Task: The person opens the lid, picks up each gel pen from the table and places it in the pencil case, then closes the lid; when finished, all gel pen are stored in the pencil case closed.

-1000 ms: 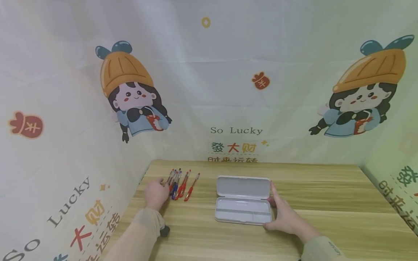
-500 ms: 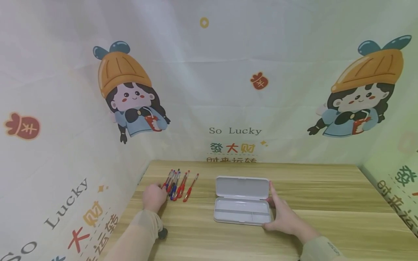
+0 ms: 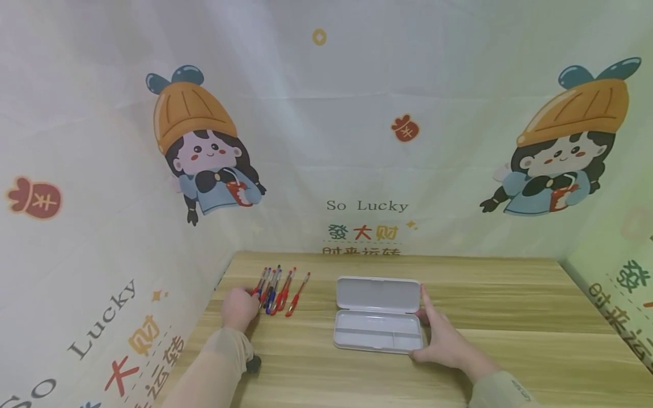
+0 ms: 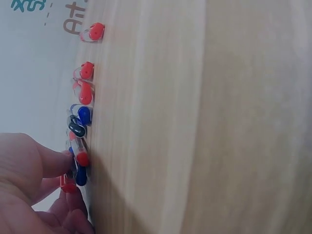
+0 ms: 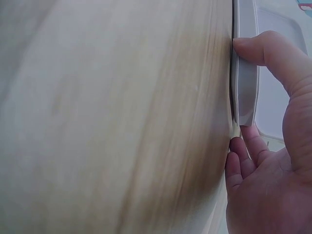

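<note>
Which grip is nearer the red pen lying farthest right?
Left: the left grip is left of the red pen, beyond other pens; the right grip sits farther off, right of it, at the case.

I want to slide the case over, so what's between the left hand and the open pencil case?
The head view shows pens right by the left hand, then bare tabletop up to the pencil case.

Dim-ish, low contrast; wrist pics hazy, soft shadows on tbl (image 4: 156, 117).
</note>
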`<state>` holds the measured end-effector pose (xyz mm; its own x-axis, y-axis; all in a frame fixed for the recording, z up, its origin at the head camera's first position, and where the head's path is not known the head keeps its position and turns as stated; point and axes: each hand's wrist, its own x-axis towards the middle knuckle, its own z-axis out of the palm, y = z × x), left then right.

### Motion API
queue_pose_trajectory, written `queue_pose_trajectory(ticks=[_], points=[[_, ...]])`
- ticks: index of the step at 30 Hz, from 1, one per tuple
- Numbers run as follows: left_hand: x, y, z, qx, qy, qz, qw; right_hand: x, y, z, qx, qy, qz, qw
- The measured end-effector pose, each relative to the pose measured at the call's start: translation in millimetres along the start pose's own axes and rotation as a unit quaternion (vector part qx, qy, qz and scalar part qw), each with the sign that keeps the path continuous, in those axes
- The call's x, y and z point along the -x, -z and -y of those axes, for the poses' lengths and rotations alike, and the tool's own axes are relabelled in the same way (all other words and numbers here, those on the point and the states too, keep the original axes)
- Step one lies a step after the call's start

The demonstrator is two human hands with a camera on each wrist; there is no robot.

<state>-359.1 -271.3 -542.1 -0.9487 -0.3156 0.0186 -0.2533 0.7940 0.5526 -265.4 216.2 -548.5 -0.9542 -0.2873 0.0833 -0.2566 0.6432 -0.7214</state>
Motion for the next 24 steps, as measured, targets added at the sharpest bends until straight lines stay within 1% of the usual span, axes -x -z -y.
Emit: queue_pose_trajectory(ticks=[4, 6, 9, 10, 12, 14, 17, 19, 21, 24], points=[[0.0, 0.5, 1.4, 0.025, 0.01, -0.005, 0.9996, 0.3, -0.1, 1.0, -0.001, -0.003, 0.0, 1.0], [-0.1, -0.1, 2.7, 0.034, 0.013, -0.013, 0.9992, 0.5, 0.1, 1.8, -0.004, -0.004, 0.0, 1.0], [1.5, -0.4, 2.1, 0.037, 0.007, -0.03, 0.9988, 0.6, 0.6, 2.6, -0.006, -0.003, 0.001, 1.0], [2.7, -0.1, 0.7, 0.035, 0.001, -0.036, 0.9987, 0.5, 0.6, 2.6, -0.007, -0.003, 0.001, 1.0], [5.2, 0.0, -3.8, 0.029, -0.017, -0.047, 0.9983, 0.3, 0.7, 2.0, -0.004, -0.003, 0.002, 1.0], [8.3, -0.3, -11.8, 0.025, -0.042, -0.06, 0.997, 0.1, 0.6, 0.9, 0.0, -0.004, 0.004, 1.0], [15.8, -0.9, -28.1, 0.03, -0.085, -0.075, 0.9931, -0.2, 1.0, 0.0, 0.005, -0.008, 0.007, 0.9999], [20.7, -2.6, -39.7, 0.036, -0.113, -0.086, 0.9892, -0.2, 1.3, 0.3, 0.004, -0.009, 0.009, 0.9999], [26.1, -3.8, -50.7, 0.042, -0.138, -0.091, 0.9853, -0.2, 1.4, 0.6, 0.003, -0.009, 0.009, 0.9999], [34.4, -5.1, -66.7, 0.049, -0.165, -0.086, 0.9813, -0.2, 1.1, 0.6, 0.003, -0.008, 0.008, 0.9999]])
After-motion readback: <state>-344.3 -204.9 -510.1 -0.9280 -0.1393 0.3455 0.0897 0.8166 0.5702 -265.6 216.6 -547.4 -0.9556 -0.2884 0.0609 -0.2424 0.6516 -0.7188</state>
